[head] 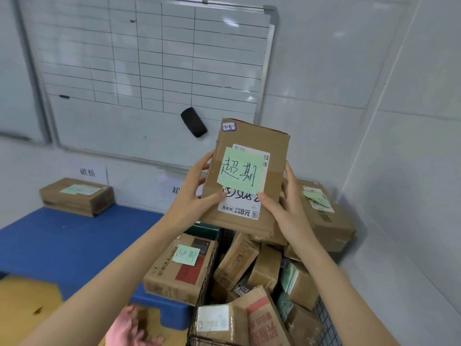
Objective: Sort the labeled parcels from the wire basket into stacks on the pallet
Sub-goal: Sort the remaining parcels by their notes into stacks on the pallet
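I hold a flat brown cardboard parcel [272, 171] upright in front of me, its green handwritten note facing me. My left hand [193, 193] grips its left edge and my right hand [282, 208] grips its lower right edge. Below it the black wire basket [209, 268] is full of several brown parcels, some with green notes. The blue pallet [74, 243] lies to the left. One parcel [77, 196] rests at its far left corner under a wall sign, and another parcel [179, 268] with a green note sits at its right edge beside the basket.
A gridded whiteboard [149, 71] with a black eraser [194, 122] leans on the back wall. Paper signs [87, 172] are taped to the wall behind the pallet. A white wall runs close along the right. A brown floor patch [27, 305] shows at lower left.
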`<state>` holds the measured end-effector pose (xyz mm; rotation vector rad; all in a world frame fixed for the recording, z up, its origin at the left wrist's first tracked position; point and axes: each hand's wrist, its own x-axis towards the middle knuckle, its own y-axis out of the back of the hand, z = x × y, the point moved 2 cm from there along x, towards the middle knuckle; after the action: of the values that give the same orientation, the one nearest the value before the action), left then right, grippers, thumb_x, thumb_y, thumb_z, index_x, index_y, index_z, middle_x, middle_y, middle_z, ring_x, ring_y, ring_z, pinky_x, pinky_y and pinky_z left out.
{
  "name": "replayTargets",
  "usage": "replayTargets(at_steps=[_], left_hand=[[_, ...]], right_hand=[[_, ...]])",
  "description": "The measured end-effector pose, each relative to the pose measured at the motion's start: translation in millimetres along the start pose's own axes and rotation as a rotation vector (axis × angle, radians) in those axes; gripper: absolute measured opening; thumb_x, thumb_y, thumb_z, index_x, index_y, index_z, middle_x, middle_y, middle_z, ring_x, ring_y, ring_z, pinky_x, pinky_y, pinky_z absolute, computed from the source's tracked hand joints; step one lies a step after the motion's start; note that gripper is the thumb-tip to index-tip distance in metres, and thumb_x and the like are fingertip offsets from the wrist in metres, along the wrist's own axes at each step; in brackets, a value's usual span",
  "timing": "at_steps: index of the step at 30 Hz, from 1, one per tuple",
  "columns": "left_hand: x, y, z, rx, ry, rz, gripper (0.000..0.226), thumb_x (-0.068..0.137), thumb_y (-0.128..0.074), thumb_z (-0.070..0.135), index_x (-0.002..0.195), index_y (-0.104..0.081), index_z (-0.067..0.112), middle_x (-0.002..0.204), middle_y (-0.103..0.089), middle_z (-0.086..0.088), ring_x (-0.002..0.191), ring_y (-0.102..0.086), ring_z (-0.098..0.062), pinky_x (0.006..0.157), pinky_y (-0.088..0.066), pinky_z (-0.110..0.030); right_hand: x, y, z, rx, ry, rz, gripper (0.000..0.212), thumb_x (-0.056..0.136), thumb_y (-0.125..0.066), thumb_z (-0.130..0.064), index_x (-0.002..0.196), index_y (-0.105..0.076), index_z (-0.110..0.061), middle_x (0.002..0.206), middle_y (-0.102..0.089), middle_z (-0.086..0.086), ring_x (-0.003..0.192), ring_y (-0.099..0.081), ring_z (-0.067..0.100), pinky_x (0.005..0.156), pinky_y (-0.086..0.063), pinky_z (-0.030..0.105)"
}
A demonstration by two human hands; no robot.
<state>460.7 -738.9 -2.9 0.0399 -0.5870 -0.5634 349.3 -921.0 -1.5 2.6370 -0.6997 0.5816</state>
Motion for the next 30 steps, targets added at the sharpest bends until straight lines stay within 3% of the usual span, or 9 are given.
replayTargets(at_steps=[3, 6, 10, 13, 15, 21, 24, 30], left_hand=[[-10.3, 10.9, -2.1, 0.000, 0.007, 0.011, 0.079, 0.088, -0.071, 0.019, 0.143, -0.026, 0.054, 0.136, -0.044, 0.034, 0.120, -0.052, 0.003, 0.082, -0.051, -0.016], [-17.3, 18.8, -4.1, -0.024, 0.022, 0.053, 0.074, 0.081, -0.071, 0.025, 0.139, -0.031, 0.047, 0.135, -0.049, 0.030, 0.120, -0.054, 0.003, 0.083, -0.052, -0.017], [-23.8, 38.4, -10.2, -0.060, 0.039, 0.141, 0.067, 0.076, -0.071, 0.025, 0.132, -0.038, 0.037, 0.136, -0.052, 0.019, 0.121, -0.055, -0.003, 0.082, -0.052, -0.018], [-26.1, 61.3, -15.9, -0.051, 0.059, 0.162, 0.070, 0.078, -0.072, 0.030, 0.137, -0.037, 0.040, 0.140, -0.048, 0.021, 0.119, -0.057, -0.003, 0.082, -0.055, -0.023], [-24.6, 77.4, -21.2, -0.037, 0.072, 0.181, 0.069, 0.078, -0.071, 0.032, 0.137, -0.037, 0.044, 0.137, -0.051, 0.022, 0.115, -0.060, 0.000, 0.083, -0.055, -0.024], [-10.9, 124.5, -43.8, -0.019, 0.082, 0.193, 0.073, 0.090, -0.069, 0.015, 0.147, -0.032, 0.042, 0.137, -0.056, 0.018, 0.120, -0.056, 0.001, 0.090, -0.050, -0.017], [-4.8, 154.6, -59.6, -0.034, 0.089, 0.183, 0.072, 0.091, -0.068, 0.013, 0.141, -0.031, 0.049, 0.137, -0.055, 0.020, 0.116, -0.058, 0.003, 0.082, -0.050, -0.012], [7.4, 235.3, -97.2, -0.030, 0.120, 0.123, 0.073, 0.084, -0.076, 0.023, 0.139, -0.035, 0.049, 0.140, -0.051, 0.020, 0.120, -0.057, -0.004, 0.098, -0.052, -0.033]], right_hand=[[-6.1, -14.9, 4.9, 0.053, -0.011, 0.005, 0.081, 0.089, -0.071, -0.022, 0.149, -0.017, -0.034, 0.152, -0.040, -0.012, 0.135, -0.043, 0.002, 0.113, -0.041, 0.036], [-7.2, -28.0, 7.6, 0.091, -0.022, 0.016, 0.070, 0.088, -0.073, -0.022, 0.138, -0.025, -0.035, 0.148, -0.043, -0.012, 0.133, -0.044, 0.000, 0.112, -0.041, 0.032], [5.8, -49.1, 3.8, 0.069, 0.003, 0.000, 0.068, 0.076, -0.077, -0.048, 0.126, -0.032, -0.050, 0.144, -0.042, -0.019, 0.133, -0.044, 0.000, 0.113, -0.040, 0.042], [14.7, -71.5, -0.5, 0.116, -0.009, -0.028, 0.065, 0.087, -0.074, -0.029, 0.133, -0.030, -0.041, 0.128, -0.042, -0.034, 0.120, -0.046, -0.013, 0.107, -0.042, 0.030], [19.4, -88.7, -4.9, 0.153, -0.024, -0.021, 0.063, 0.090, -0.072, -0.020, 0.133, -0.030, -0.038, 0.121, -0.042, -0.033, 0.115, -0.048, -0.012, 0.099, -0.043, 0.023], [39.3, -152.4, -11.6, 0.228, -0.069, 0.022, 0.063, 0.094, -0.066, -0.019, 0.141, -0.029, -0.037, 0.139, -0.045, -0.017, 0.129, -0.046, 0.005, 0.108, -0.045, 0.037], [53.1, -186.9, -12.0, 0.246, -0.056, 0.040, 0.065, 0.095, -0.065, -0.019, 0.145, -0.028, -0.036, 0.141, -0.044, -0.018, 0.131, -0.046, 0.006, 0.108, -0.046, 0.037], [80.6, -265.9, 2.9, 0.270, -0.067, 0.031, 0.061, 0.096, -0.064, -0.024, 0.140, -0.029, -0.048, 0.145, -0.047, -0.018, 0.132, -0.047, 0.005, 0.109, -0.045, 0.041]])
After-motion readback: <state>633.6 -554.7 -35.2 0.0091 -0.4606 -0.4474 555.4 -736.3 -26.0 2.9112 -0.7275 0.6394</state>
